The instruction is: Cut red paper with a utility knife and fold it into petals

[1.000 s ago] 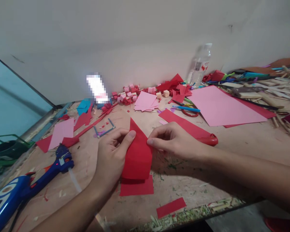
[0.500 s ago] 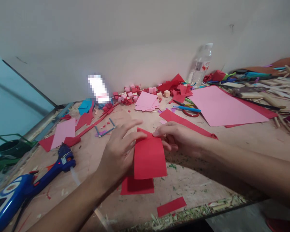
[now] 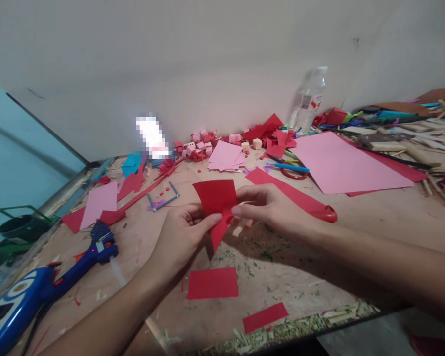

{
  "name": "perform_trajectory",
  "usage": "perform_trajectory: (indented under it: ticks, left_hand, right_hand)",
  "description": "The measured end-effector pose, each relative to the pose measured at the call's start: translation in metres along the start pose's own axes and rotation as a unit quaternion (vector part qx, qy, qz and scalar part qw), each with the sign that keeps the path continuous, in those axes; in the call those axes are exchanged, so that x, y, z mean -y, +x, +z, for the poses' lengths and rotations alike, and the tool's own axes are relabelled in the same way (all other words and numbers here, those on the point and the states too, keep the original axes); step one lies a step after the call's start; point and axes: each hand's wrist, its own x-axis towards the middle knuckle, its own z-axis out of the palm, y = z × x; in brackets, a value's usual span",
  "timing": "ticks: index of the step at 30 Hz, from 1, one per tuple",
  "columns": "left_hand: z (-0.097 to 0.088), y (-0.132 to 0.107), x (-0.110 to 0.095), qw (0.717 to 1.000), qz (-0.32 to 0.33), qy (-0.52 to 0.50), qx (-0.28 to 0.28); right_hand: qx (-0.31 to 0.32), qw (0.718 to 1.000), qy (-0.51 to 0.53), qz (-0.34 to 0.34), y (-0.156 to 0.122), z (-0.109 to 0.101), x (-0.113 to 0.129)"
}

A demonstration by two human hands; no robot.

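Note:
A piece of red paper (image 3: pixel 218 196) is held up above the table between my two hands, its lower part narrowing to a point. My left hand (image 3: pixel 185 225) pinches its left side, thumb on the near face. From the right, my right hand (image 3: pixel 269 207) grips the other edge between thumb and fingers. On the table below lie a red paper rectangle (image 3: pixel 213 283) and a narrower red strip (image 3: pixel 266 317) close to the front edge. A longer red paper strip (image 3: pixel 282 190) with a curled end is behind my right hand.
A blue glue gun (image 3: pixel 102 244) lies at left. Pink squares (image 3: pixel 226 154), small pink and red cubes (image 3: pixel 198 146) and scissors (image 3: pixel 292 173) sit farther back. Large pink paper (image 3: pixel 346 160), a plastic bottle (image 3: pixel 309 101) and wood sticks (image 3: pixel 408 148) are on the right.
The red paper has been lifted and turned; its wide end now points up and away. My left fingers, stretched out before, now pinch it. The rectangle beneath is fully uncovered.

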Motion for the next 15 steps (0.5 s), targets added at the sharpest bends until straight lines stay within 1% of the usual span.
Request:
perform_trajectory:
  ticks: [3,6,10,13,15]
  left_hand:
    - [0.0012,0.0002,-0.0009,1.0,0.004,0.001,0.006]
    - [0.0018,0.0001,-0.0012,1.0,0.003,-0.019,0.008]
    - [0.0011,-0.0008,-0.0011,0.999,0.003,-0.037,0.0]
    - [0.0003,-0.0009,-0.0006,0.999,0.004,-0.048,-0.009]
    - [-0.0005,-0.0008,-0.0001,0.998,0.004,-0.054,-0.013]
  right_hand:
    - [-0.004,1.0,-0.019,0.001,0.0014,-0.0009,-0.0036]
    - [-0.011,1.0,-0.016,0.005,0.0024,-0.0016,-0.0045]
    - [-0.029,0.999,0.024,0.01,0.0032,-0.0009,-0.0033]
    - [-0.02,0.997,0.06,0.039,0.0035,0.0002,-0.0036]
    - [-0.02,0.997,0.06,0.047,0.0034,0.0005,-0.0047]
